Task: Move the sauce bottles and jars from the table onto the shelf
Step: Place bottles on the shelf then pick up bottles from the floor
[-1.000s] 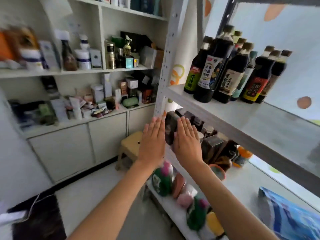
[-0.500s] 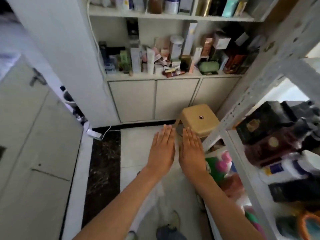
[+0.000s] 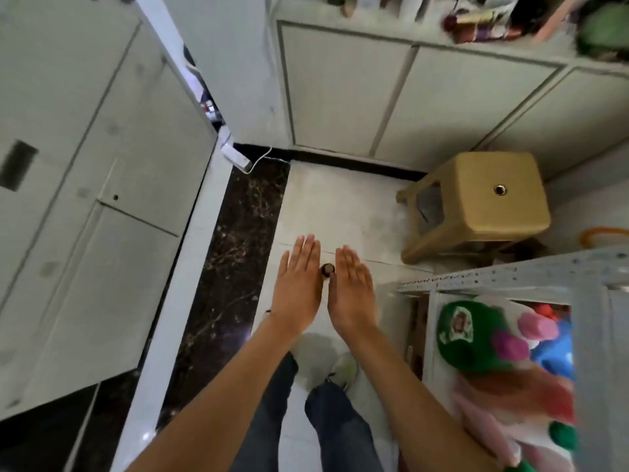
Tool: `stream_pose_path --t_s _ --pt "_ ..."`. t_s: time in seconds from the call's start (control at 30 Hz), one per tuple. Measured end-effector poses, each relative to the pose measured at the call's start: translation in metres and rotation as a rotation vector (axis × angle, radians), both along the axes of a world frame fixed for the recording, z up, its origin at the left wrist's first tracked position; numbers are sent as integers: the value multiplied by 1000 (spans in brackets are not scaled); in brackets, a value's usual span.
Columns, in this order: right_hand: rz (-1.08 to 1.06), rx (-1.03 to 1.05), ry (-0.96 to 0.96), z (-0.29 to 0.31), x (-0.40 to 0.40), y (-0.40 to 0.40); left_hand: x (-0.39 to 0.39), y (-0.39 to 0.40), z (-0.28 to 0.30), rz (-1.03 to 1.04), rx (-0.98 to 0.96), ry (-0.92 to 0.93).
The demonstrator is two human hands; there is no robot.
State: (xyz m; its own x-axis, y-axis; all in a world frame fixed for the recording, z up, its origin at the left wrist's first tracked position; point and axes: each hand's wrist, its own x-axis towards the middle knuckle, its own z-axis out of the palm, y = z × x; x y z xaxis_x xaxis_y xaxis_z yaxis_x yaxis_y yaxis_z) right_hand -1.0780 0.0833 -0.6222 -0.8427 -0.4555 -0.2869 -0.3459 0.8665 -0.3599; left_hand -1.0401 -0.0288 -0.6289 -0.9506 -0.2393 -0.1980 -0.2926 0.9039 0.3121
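At far left I see a pale cabinet door (image 3: 78,185) standing ajar beside a white frame, with a strip of dark speckled floor (image 3: 235,253) running beside it. A white power adapter (image 3: 235,157) lies on the floor at the foot of the wall, its cord trailing right.

My left hand (image 3: 299,284) is stretched forward, fingers straight and together, palm down, holding nothing. My right hand (image 3: 352,289) mirrors it just beside, equally flat and empty. I judge that both are held out flat because they are between loads, free for the next pick-up. Between them a small dark round object (image 3: 328,270) shows; it appears to lie on the pale floor tiles below, not in either hand, and I cannot tell what it is.

Below the arms I see dark trousers and light shoes (image 3: 343,367) on the tiles.

Further right stands a tan plastic stool (image 3: 476,206) in front of low white cupboards (image 3: 408,97). At far right the grey metal shelf (image 3: 510,275) frame carries blurred green, pink and blue packages on its lower tier.

No sauce bottles or jars, and no worktop, are in view, so the task's things lie outside this frame.
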Motion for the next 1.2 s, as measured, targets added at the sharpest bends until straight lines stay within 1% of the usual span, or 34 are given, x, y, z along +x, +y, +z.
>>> stream_pose_path --t_s 0.07,0.2,0.33,0.4,0.5,0.63,0.73,0.83,0.9,0.97,1.07,1.13,1.2 --pt "0 44 -81 -34 -5 -10 0 -8 -36 46 54 -59" --pt "-45 143 -152 -115 -26 -27 -8 -23 -120 101 139 -144" --pt "-43 225 -210 -196 -41 -34 -18 -31 -197 104 148 -201" --pt "-17 219 -221 -245 -47 -38 -24 -32 -245 108 175 -213" --pt "68 216 -232 -318 -50 -37 -24 -27 -312 180 241 -263" --pt "136 252 -256 -405 -51 -28 -18 -24 -398 192 204 -306" --pt "157 275 -271 -455 -55 -20 -28 -24 -452 252 229 -307" --pt "80 246 -291 -492 -63 -26 -43 -24 -497 374 303 -300" --pt "-1 177 -276 -513 -70 -37 -49 -25 -519 385 331 -284" --pt "-64 104 -233 -526 -72 -47 -53 -26 -528 374 306 -264" --pt "-170 29 -206 -535 -66 -52 -62 -29 -535 411 290 -237" --pt "-198 6 -203 -537 -61 -49 -70 -35 -541 434 293 -286" --pt "-197 -16 -239 -540 -57 -44 -78 -41 -542 394 281 -354"
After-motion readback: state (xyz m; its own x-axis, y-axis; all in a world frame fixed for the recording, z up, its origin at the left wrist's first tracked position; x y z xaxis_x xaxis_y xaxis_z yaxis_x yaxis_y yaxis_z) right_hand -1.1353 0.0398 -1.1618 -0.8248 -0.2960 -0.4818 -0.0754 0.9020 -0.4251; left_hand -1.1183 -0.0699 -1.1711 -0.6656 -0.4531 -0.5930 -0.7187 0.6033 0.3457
